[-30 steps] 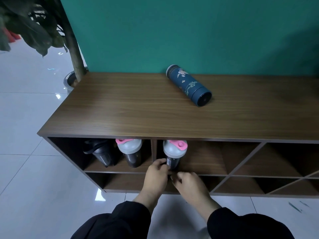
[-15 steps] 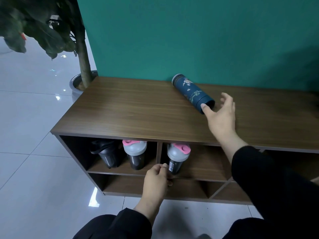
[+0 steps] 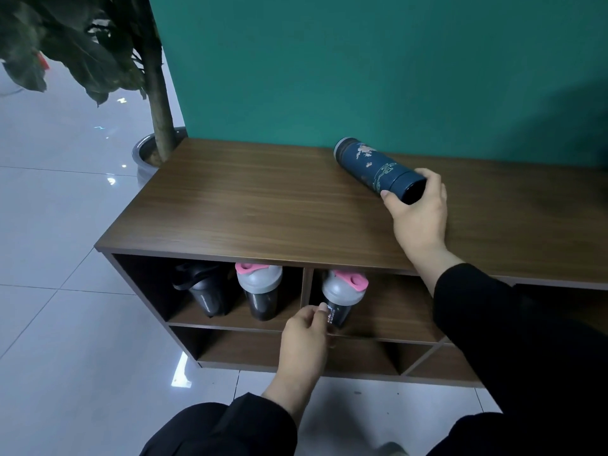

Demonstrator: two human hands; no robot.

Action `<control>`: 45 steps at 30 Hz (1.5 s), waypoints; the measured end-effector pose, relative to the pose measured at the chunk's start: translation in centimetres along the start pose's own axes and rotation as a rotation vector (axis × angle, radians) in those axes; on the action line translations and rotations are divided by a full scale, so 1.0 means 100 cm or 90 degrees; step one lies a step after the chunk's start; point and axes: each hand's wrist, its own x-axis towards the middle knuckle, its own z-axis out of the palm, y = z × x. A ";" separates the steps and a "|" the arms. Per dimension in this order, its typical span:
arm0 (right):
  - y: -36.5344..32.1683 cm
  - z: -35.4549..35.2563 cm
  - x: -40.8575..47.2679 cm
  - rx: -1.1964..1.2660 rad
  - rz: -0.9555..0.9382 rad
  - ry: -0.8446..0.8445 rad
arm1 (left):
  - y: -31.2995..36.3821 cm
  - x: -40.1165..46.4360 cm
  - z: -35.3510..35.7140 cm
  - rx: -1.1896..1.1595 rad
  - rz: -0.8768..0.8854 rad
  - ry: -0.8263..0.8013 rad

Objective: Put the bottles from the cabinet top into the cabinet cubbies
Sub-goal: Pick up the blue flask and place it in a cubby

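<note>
A dark blue flask (image 3: 371, 166) with a pale pattern lies on its side on the wooden cabinet top (image 3: 256, 205), near the green wall. My right hand (image 3: 418, 212) grips its near end, thumb on one side and fingers on the other. Below, a shaker bottle (image 3: 343, 296) with a grey lid and pink cap stands in the second upper cubby. My left hand (image 3: 306, 337) rests against the shaker's lower body, fingers curled on it. Another pink-capped shaker (image 3: 260, 291) and a black shaker (image 3: 204, 291) stand in the leftmost upper cubby.
A potted tree (image 3: 158, 93) stands at the cabinet's left end. The lower cubbies (image 3: 296, 350) and the diagonal-divided cubbies (image 3: 427, 357) to the right hold nothing that I can see. White tiled floor (image 3: 65, 291) lies in front and to the left.
My right hand left the shaker in the cubby, rose to the cabinet top and closed on the blue flask's near end. My left hand stayed at the shaker. My view shifted.
</note>
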 end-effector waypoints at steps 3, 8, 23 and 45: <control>-0.014 -0.029 -0.020 0.093 -0.031 0.042 | 0.012 -0.012 -0.005 -0.038 0.052 0.034; -0.042 -0.100 -0.081 0.141 -0.163 -0.063 | 0.035 -0.034 -0.034 -0.241 0.092 0.107; -0.004 -0.116 -0.255 0.387 0.301 -0.214 | 0.002 -0.072 -0.013 -0.239 -0.258 -0.095; 0.158 -0.051 -0.110 0.060 0.306 -0.229 | -0.016 -0.044 0.017 0.124 -0.182 -0.083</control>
